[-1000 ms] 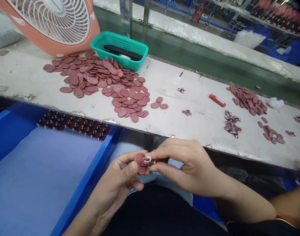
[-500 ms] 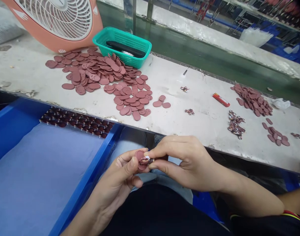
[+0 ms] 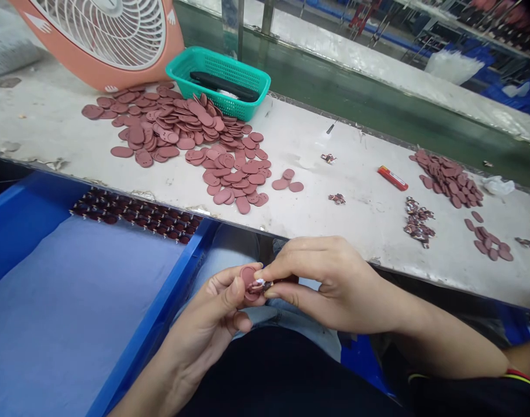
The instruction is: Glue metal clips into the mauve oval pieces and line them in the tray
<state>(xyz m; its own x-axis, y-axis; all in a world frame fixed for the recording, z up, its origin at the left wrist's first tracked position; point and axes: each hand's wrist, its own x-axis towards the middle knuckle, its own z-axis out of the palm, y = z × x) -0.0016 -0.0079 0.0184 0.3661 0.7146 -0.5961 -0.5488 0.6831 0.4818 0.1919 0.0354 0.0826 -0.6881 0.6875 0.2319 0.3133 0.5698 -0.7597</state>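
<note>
My left hand (image 3: 219, 304) pinches a reddish-brown oval disc (image 3: 247, 276) between thumb and fingers, above my lap. Against the disc sits a small figurine (image 3: 259, 284), dark brown with white and pinkish parts; its details are too small to tell. My right hand (image 3: 317, 284) closes thumb and forefinger on the figurine's right side, and the two hands nearly touch. Large piles of similar oval discs (image 3: 238, 174) lie on the worktable (image 3: 334, 231) in front of me. A cluster of small figurines (image 3: 417, 223) stands on the table to the right.
A pink fan (image 3: 99, 75) and a green basket (image 3: 221, 87) with a dark object stand at the back. A red tube-like item (image 3: 392, 178) and a second disc pile (image 3: 449, 176) lie right. A blue bin (image 3: 160, 324) holds rows of finished-looking dark pieces (image 3: 134, 214) at left.
Both hands keep their hold on the disc and figurine, with the right hand shifting very slightly. The whole view has moved a little.
</note>
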